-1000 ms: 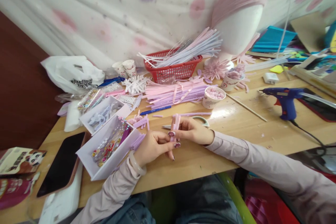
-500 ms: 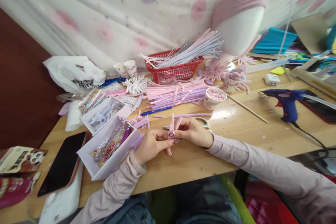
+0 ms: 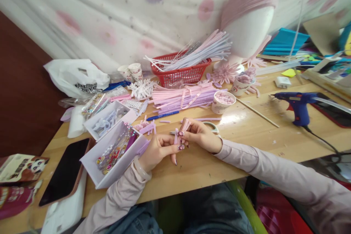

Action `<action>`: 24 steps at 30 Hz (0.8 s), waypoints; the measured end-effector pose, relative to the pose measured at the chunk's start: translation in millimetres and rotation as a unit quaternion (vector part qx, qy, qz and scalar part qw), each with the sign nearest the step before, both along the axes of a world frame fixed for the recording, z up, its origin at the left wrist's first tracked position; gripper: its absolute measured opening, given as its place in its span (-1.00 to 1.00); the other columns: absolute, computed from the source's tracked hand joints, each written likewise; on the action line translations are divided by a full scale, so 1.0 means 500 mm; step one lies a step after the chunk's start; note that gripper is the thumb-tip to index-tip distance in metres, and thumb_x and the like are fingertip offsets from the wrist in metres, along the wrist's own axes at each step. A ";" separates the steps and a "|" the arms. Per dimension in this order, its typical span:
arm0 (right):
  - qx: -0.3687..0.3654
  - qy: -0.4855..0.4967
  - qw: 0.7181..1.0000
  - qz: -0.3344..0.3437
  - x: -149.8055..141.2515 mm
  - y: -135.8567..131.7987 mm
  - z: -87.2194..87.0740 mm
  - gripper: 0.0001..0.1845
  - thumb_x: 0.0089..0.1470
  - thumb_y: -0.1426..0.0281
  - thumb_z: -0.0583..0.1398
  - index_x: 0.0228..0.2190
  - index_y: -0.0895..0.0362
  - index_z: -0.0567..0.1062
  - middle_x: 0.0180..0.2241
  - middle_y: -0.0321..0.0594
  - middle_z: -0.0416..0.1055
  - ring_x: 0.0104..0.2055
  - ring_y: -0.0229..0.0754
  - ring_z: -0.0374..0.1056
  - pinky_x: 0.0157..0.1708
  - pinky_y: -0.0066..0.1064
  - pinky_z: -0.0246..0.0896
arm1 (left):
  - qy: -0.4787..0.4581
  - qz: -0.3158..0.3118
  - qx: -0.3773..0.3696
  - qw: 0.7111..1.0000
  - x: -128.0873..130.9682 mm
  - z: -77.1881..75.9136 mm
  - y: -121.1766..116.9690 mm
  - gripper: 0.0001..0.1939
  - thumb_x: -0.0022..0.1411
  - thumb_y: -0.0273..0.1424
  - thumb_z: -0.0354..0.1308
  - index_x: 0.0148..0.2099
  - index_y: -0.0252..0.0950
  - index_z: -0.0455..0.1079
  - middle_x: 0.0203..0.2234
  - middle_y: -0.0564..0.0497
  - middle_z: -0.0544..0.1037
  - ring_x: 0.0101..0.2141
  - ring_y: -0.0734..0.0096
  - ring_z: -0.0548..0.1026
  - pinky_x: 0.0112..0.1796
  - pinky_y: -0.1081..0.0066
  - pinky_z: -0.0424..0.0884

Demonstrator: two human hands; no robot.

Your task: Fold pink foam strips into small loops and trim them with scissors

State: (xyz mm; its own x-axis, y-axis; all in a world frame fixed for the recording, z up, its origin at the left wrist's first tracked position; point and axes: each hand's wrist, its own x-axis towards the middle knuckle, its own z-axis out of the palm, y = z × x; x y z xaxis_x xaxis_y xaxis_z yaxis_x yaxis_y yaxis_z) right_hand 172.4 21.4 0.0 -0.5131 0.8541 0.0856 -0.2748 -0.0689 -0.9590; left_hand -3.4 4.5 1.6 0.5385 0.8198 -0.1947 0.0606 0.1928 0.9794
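Note:
My left hand (image 3: 161,148) pinches a short lilac pipe cleaner piece (image 3: 176,136), which stands upright between thumb and fingers. Close against it, my right hand (image 3: 201,136) is closed on short pink pipe cleaner pieces (image 3: 185,124); how many there are I cannot make out. The fingertips of both hands meet or nearly meet. Behind my right hand lie scissors (image 3: 213,127), partly hidden by it. Short cut lilac pieces (image 3: 149,128) rest on the table left of the hands, next to a blue pen (image 3: 162,116).
Bundled pink and lilac pipe cleaners (image 3: 183,98) lie before a red basket (image 3: 182,75). A paper cup (image 3: 220,108) holds pink pieces. White boxes (image 3: 102,181) with beads stand left, near a phone (image 3: 65,170). A blue glue gun (image 3: 298,106) and wooden stick (image 3: 257,113) lie right.
The pink pieces in my right hand have tilted and come together beside the lilac piece. Both hands have shifted very slightly; the pieces stay gripped.

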 end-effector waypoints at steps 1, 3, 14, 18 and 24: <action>-0.001 0.004 1.000 0.000 -0.001 -0.001 0.001 -0.68 -0.08 0.25 0.30 -0.54 0.18 0.29 -0.61 -0.37 0.36 -0.63 -0.40 0.23 -0.60 -0.53 0.17 | -0.007 -0.003 -0.003 1.000 -0.001 -0.001 0.000 -0.80 0.02 -0.32 0.24 -0.44 -0.40 0.47 -0.66 0.02 0.54 -0.70 0.53 0.39 -0.43 0.44 0.33; -0.001 0.007 1.000 0.001 -0.001 -0.001 0.001 -0.68 -0.08 0.26 0.30 -0.54 0.18 0.29 -0.62 -0.37 0.36 -0.63 -0.40 0.23 -0.60 -0.53 0.17 | -0.015 -0.004 -0.003 1.000 -0.001 -0.001 0.000 -0.81 0.02 -0.33 0.24 -0.48 -0.39 0.46 -0.71 0.04 0.51 -0.68 0.50 0.40 -0.39 0.43 0.34; -0.025 0.082 0.994 -0.062 0.008 0.015 -0.011 -0.74 -0.05 0.35 0.29 -0.51 0.17 0.29 -0.61 -0.37 0.36 -0.62 -0.42 0.23 -0.62 -0.58 0.14 | -0.041 0.006 -0.059 0.997 -0.001 -0.001 0.001 -0.81 -0.02 -0.38 0.27 -0.55 -0.38 0.39 -0.83 0.11 0.39 -0.77 0.61 0.29 -0.65 0.55 0.10; -0.036 0.079 0.995 -0.053 0.009 0.020 -0.007 -0.73 -0.07 0.33 0.30 -0.50 0.18 0.30 -0.63 -0.38 0.34 -0.65 -0.42 0.21 -0.64 -0.59 0.15 | -0.060 0.004 -0.061 0.996 -0.001 0.000 -0.002 -0.82 -0.01 -0.39 0.26 -0.54 -0.39 0.39 -0.82 0.11 0.39 -0.77 0.62 0.30 -0.63 0.55 0.12; -0.032 0.029 0.997 0.056 0.010 0.020 0.000 -0.70 -0.07 0.30 0.29 -0.34 0.21 0.37 -0.55 -0.37 0.34 -0.68 -0.46 0.17 -0.73 -0.63 0.10 | -0.059 0.003 -0.054 0.997 -0.002 -0.006 -0.003 -0.82 0.00 -0.38 0.27 -0.51 -0.40 0.43 -0.80 0.10 0.41 -0.75 0.60 0.31 -0.60 0.54 0.16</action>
